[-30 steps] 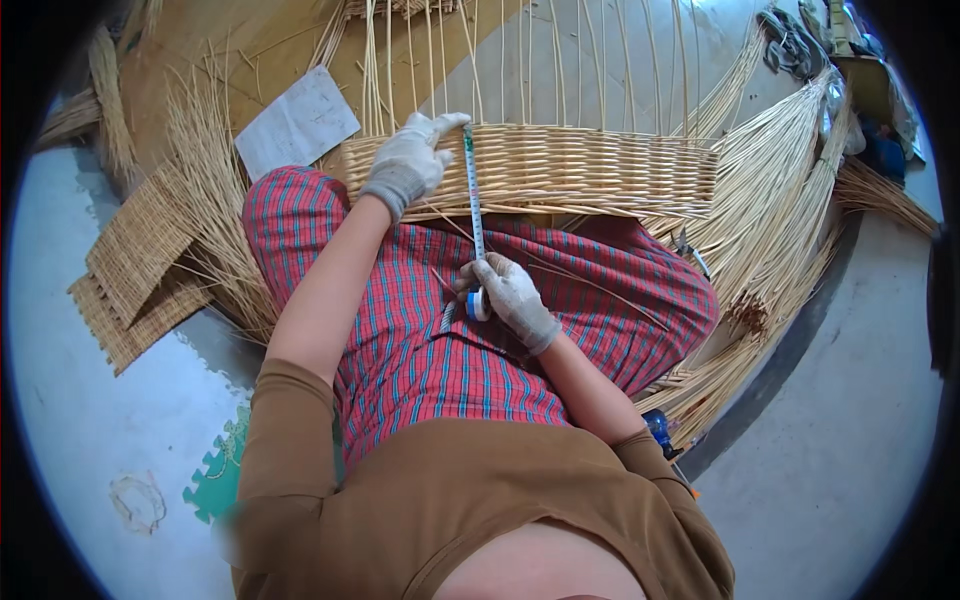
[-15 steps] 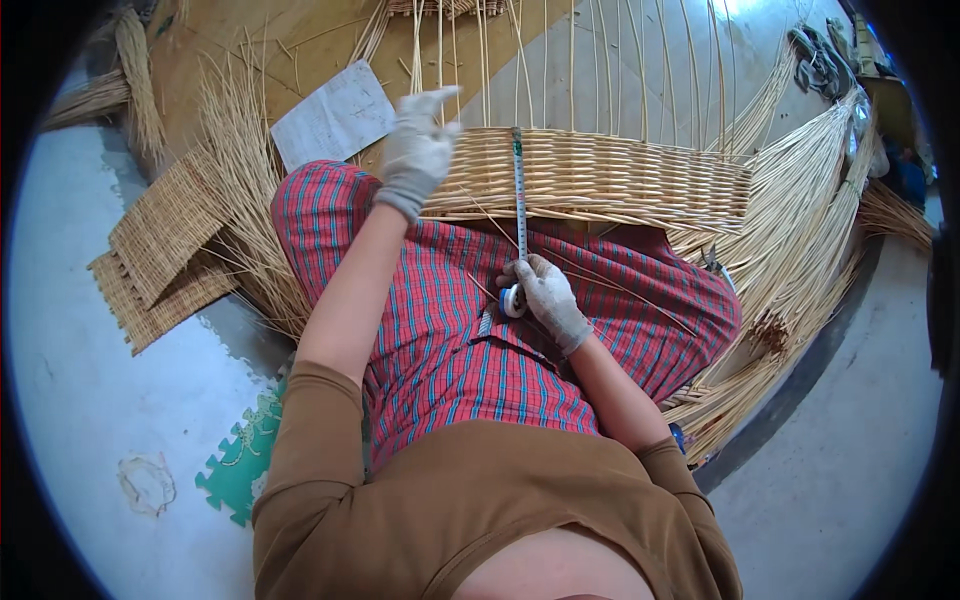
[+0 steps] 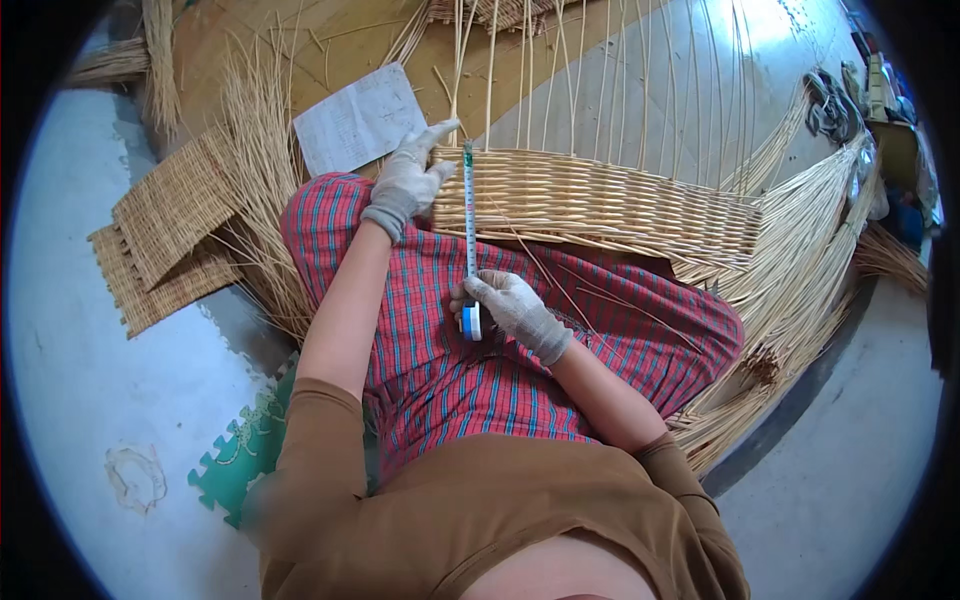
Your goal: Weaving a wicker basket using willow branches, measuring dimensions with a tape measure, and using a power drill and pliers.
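A woven wicker panel (image 3: 600, 200) with long bare stakes rising from its far edge lies across my lap. My left hand (image 3: 408, 188), in a pale work glove, is closed around the panel's left end, its index finger reaching up to the far corner. In my gloved right hand (image 3: 515, 312) is a tape measure with a blue and white case (image 3: 471, 322). Its extended blade (image 3: 470, 212) runs across the panel close to the left end, the tip at about the far edge. A thin loose strand (image 3: 535, 262) hangs over the near edge.
To the left lie two woven mats (image 3: 180, 215) and a bundle of thin canes (image 3: 262, 165). A sheet of paper (image 3: 358, 120) rests beyond my knee. More long canes (image 3: 800, 270) spread on the right. A green foam mat (image 3: 245, 455) is on the floor.
The tape measure and my right hand have shifted left, toward the panel's left end. My left hand has closed on that end. The panel now slopes down to the right.
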Available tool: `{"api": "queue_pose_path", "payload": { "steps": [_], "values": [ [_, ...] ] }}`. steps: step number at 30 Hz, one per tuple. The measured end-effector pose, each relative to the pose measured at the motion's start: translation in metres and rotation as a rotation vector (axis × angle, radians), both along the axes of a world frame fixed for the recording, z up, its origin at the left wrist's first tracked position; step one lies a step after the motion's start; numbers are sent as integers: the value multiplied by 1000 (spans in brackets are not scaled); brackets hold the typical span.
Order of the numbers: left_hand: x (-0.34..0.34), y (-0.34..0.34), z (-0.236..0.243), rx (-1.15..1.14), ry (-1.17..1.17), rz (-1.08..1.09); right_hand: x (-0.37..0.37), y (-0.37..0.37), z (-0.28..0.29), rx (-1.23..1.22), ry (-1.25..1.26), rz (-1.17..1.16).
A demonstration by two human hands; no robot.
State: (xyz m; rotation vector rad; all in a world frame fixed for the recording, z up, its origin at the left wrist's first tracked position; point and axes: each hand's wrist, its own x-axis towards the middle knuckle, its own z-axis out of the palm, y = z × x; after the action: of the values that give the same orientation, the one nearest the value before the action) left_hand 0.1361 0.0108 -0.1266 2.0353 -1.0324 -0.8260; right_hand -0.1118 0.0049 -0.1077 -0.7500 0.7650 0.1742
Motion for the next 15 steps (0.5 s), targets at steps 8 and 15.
{"api": "queue_pose_path", "payload": {
  "steps": [8,15],
  "values": [
    [2,0,7,57,-152,-109,1,17,-5,95,164,-117],
    [0,-7,10,204,-155,-99,-2,13,-46,31,220,23]
  ]
}}
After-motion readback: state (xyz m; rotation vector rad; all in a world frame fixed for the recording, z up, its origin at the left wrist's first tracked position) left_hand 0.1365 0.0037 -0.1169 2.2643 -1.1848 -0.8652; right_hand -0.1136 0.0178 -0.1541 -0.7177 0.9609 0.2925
